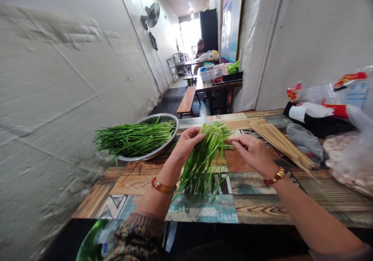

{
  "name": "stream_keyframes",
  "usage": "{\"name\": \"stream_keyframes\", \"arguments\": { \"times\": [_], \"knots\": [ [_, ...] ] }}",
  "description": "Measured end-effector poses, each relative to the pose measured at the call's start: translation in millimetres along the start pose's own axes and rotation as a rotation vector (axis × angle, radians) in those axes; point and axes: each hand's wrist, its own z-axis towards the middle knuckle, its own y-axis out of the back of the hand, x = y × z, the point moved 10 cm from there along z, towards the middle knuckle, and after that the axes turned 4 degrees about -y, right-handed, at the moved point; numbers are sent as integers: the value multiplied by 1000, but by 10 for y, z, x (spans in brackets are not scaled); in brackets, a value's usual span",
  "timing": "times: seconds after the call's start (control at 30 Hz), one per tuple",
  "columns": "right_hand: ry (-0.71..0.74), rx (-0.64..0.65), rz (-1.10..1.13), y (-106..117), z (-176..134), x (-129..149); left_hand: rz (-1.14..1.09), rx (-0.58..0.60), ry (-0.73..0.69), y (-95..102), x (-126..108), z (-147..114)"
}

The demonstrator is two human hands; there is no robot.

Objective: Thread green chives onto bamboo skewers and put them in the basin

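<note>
My left hand (pixel 188 140) is closed on a bunch of green garlic chives (pixel 201 158), near their pale ends. The long leaves hang down towards the tabletop. My right hand (pixel 252 150) pinches a thin bamboo skewer (pixel 219 134) at the right of the bunch, and the skewer runs into the pale stalks. Behind the bunch, more chive stalks (pixel 225 128) lie on the table, partly hidden. A heap of chives (pixel 140 136) fills a metal bowl (pixel 175 134) to the left, with leaves over its rim. A pile of loose bamboo skewers (pixel 279 144) lies right of my right hand.
The wood-patterned table (pixel 201 210) has its front edge near me. At right are a clear bag of pale pieces (pixel 346 160) and a black cloth (pixel 320 123). A wall (pixel 52 98) stands left. Beyond are a bench (pixel 187 100), more tables and a seated person (pixel 200 49).
</note>
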Motion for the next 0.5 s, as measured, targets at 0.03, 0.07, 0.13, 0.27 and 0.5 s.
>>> {"name": "stream_keyframes", "arguments": {
  "times": [0.03, 0.07, 0.13, 0.27, 0.5],
  "knots": [
    [10, -16, -21, 75, 44, 54, -9, 49, -12, -45, -64, -9],
    [21, -29, -41, 149, 85, 117, -13, 104, -28, -92, -132, -20],
    [59, -44, -76, 273, 149, 283, -12, 195, -70, -165, -268, -38],
    [137, -41, -97, 377, 216, 612, -8, 245, -79, -203, -354, -50],
    [207, -37, -175, 388, 237, 860, -168, 212, 86, -202, -232, -138]
  ]
}}
